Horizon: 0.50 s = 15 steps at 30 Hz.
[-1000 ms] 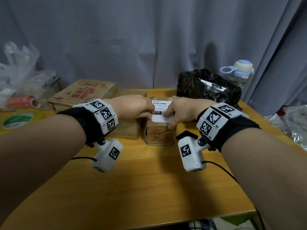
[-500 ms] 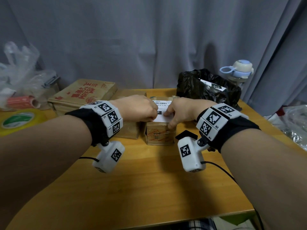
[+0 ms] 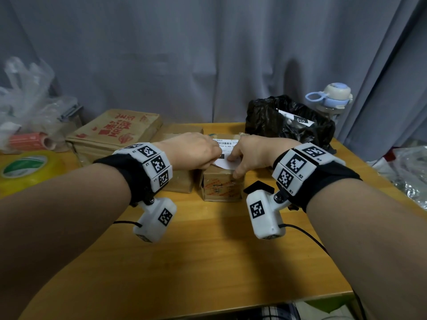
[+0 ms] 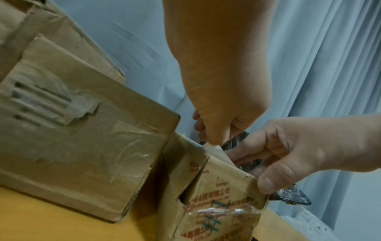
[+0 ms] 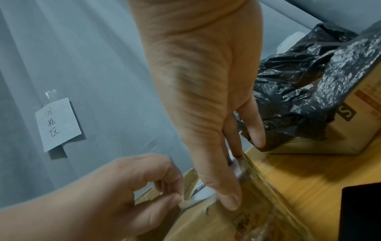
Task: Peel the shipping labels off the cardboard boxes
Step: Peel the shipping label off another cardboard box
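Here the left hand (image 3: 194, 150) is pinching the lifted near-left corner of the white printed paper shipping label (image 3: 225, 153) between thumb and curled forefinger, as the right wrist view is showing, and the label is sitting on top of the small brown cardboard box with orange print (image 3: 221, 185). That box is standing on the yellow wooden table (image 3: 208, 262), and everything else is best placed from it. The right hand (image 3: 251, 153) is resting on the box's right side: straight fingers are lying across the top over the label's right part, and the thumb is pressing down the front face at the right corner. It is bracing, not gripping.

To do this peel well, the left hand is probably best pulling low and back across the box top, nearly flat against itself, rather than straight up, since thin label paper looks likely to tear. The right fingers seem to be covering the stretch still stuck; sliding them off to the box's edge would be freeing the label while the thumb is holding the light box down.

Just left of the box a plain brown cardboard carton (image 4: 78, 130) is standing, touching or nearly so. Behind the box to the right a crumpled black plastic bag (image 3: 288, 121) is lying.
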Each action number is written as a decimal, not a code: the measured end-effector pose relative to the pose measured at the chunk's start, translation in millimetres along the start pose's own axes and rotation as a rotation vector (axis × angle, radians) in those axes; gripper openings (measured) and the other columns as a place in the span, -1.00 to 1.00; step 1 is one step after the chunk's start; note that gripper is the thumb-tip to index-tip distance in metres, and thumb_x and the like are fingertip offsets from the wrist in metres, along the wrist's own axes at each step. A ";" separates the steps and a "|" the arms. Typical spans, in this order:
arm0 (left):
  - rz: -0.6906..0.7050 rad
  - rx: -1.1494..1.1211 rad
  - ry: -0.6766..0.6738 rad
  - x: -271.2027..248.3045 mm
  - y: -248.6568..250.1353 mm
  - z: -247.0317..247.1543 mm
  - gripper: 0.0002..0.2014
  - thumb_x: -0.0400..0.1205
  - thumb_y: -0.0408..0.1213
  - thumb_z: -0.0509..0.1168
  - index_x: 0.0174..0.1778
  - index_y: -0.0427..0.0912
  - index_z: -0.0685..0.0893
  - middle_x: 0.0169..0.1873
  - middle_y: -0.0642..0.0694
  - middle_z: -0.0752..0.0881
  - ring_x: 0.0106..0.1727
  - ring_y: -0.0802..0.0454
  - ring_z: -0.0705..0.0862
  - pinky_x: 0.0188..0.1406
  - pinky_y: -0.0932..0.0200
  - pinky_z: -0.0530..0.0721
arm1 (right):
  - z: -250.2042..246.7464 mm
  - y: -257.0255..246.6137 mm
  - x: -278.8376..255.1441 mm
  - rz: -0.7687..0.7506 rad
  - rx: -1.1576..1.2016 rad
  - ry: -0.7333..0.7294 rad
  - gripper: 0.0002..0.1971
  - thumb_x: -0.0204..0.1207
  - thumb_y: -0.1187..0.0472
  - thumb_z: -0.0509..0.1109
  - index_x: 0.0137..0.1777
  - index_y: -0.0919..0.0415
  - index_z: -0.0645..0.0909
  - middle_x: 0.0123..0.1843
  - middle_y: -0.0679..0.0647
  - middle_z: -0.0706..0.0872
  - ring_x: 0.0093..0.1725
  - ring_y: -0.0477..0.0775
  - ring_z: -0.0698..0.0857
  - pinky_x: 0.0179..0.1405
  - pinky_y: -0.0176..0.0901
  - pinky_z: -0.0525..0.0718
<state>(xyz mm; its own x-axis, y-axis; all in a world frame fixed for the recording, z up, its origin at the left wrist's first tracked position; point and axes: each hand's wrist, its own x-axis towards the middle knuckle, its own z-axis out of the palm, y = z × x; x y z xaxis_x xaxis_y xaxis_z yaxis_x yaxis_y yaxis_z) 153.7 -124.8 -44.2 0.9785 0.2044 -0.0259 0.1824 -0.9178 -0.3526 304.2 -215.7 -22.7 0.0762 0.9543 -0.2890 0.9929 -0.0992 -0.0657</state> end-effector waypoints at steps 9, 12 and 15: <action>-0.068 -0.116 0.063 -0.7 -0.7 2.8 -0.76 0.71 -0.20 0.09 0.02 -0.25 0.61 -0.06 -0.17 0.67 0.02 -0.12 0.63 -0.01 0.02 0.58 | -2.9 0.0 -1.9 -0.017 -0.033 -0.019 -0.40 0.41 -0.06 0.50 0.47 -0.01 0.52 0.34 -0.01 0.58 0.20 -0.01 0.52 0.12 -0.22 0.48; -0.087 -0.131 0.019 1.8 -0.4 0.9 -0.79 0.72 -0.20 0.06 -0.03 -0.20 0.55 -0.10 -0.11 0.61 -0.01 -0.09 0.61 -0.01 0.03 0.58 | -5.1 -0.4 -2.4 -0.014 -0.054 -0.049 -0.39 0.42 -0.08 0.49 0.48 -0.03 0.50 0.35 -0.02 0.58 0.24 0.01 0.52 0.19 -0.18 0.50; -0.097 -0.162 -0.010 4.1 -1.1 -1.7 -0.87 0.72 -0.21 0.05 -0.14 -0.09 0.39 -0.20 -0.01 0.48 -0.08 -0.07 0.60 -0.04 0.03 0.58 | -8.0 0.0 -2.0 -0.006 -0.063 -0.069 -0.39 0.43 -0.11 0.47 0.49 -0.03 0.50 0.37 -0.02 0.57 0.30 0.04 0.53 0.26 -0.15 0.50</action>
<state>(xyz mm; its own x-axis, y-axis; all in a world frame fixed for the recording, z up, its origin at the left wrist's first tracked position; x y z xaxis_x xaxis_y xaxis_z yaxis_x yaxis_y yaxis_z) 157.7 -123.5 -42.3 0.9548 0.2971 -0.0083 0.2896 -0.9362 -0.1989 304.8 -215.4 -14.5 0.0662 0.9330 -0.3539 0.9972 -0.0739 -0.0081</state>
